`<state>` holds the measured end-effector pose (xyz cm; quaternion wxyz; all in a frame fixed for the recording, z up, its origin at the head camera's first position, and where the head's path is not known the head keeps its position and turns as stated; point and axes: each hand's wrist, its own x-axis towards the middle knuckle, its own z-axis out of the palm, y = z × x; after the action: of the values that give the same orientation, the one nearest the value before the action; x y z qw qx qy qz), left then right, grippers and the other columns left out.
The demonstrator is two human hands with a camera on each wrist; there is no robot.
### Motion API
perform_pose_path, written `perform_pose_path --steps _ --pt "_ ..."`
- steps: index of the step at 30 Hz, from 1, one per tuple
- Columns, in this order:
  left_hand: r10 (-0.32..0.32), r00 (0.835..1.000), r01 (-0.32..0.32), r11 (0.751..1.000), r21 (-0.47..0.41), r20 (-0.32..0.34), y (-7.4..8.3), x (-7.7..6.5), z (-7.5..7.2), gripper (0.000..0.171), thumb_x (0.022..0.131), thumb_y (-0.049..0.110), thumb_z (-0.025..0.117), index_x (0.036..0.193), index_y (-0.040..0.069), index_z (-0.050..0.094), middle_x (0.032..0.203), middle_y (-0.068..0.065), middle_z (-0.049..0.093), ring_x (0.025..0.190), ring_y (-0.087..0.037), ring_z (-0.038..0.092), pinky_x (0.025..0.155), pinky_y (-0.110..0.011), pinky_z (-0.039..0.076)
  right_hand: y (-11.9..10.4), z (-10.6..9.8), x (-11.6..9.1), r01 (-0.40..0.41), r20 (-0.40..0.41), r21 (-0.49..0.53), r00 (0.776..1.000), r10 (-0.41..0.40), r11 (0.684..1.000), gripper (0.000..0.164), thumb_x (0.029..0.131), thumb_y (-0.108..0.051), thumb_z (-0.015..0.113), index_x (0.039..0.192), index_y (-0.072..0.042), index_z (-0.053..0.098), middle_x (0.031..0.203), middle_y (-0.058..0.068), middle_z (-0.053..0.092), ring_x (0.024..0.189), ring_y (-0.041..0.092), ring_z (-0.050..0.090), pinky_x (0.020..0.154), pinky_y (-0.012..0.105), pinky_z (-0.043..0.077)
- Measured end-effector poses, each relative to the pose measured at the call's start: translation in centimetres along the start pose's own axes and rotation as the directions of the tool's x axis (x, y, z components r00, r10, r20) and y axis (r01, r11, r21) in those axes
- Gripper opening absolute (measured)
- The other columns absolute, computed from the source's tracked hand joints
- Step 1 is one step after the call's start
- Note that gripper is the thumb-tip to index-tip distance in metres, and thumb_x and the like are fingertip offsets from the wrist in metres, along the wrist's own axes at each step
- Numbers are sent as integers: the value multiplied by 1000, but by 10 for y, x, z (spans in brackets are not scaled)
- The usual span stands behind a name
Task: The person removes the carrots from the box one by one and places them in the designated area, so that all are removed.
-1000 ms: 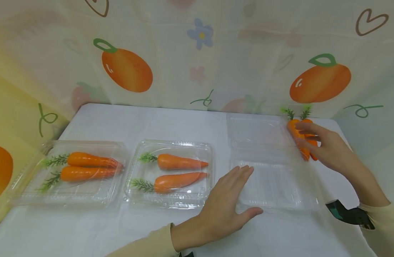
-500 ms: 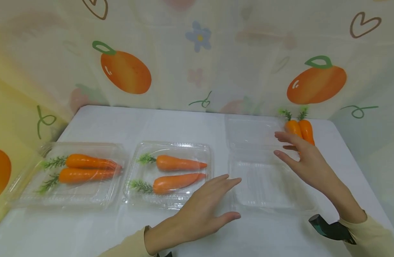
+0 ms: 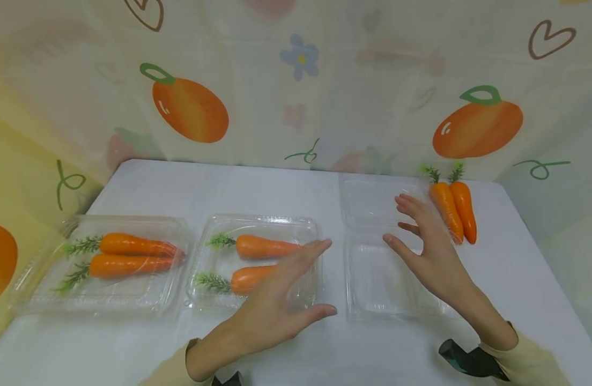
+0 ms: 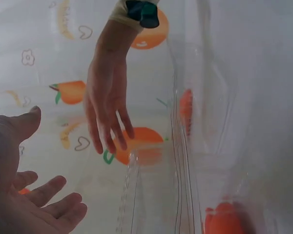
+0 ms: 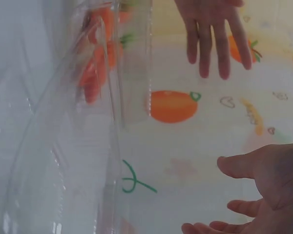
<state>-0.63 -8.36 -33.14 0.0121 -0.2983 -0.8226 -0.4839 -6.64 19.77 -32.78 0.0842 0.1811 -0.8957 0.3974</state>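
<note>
In the head view my left hand [image 3: 272, 300] hovers with fingers extended over the right part of the middle clear plastic box [image 3: 206, 300], partly covering two carrots [image 3: 257, 245] inside. My right hand [image 3: 433, 252], fingers spread and holding nothing, hangs above the right-hand clear plastic box [image 3: 373, 300], whose lid [image 3: 368, 198] lies folded back. Beside that box, at the far right, two carrots with green tops [image 3: 463, 206] lie close together on the table. Both wrist views show relaxed, bare fingers of each hand, the left [image 4: 39, 195] and the right [image 5: 259, 190].
A clear box [image 3: 146, 297] with two carrots [image 3: 134, 265] stands at the left. All boxes rest on a white table [image 3: 219, 182]. Behind it hangs a curtain [image 3: 257, 96] printed with oranges and flowers.
My right hand has drawn away from the two loose carrots, moving left over the open box. My left hand has shifted left from beside that box to above the middle one.
</note>
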Motion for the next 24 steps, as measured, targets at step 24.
perform_pose_path --steps 24 --pt "-37 959 41 999 10 -281 -43 -24 -59 109 72 1 82 158 19 17 159 -3 28 140 -24 35 114 -34 31 -14 54 -8 -170 137 276 981 136 946 59 105 -28 45 156 -14 18 159 7 22 139 36 35 109 56 34"
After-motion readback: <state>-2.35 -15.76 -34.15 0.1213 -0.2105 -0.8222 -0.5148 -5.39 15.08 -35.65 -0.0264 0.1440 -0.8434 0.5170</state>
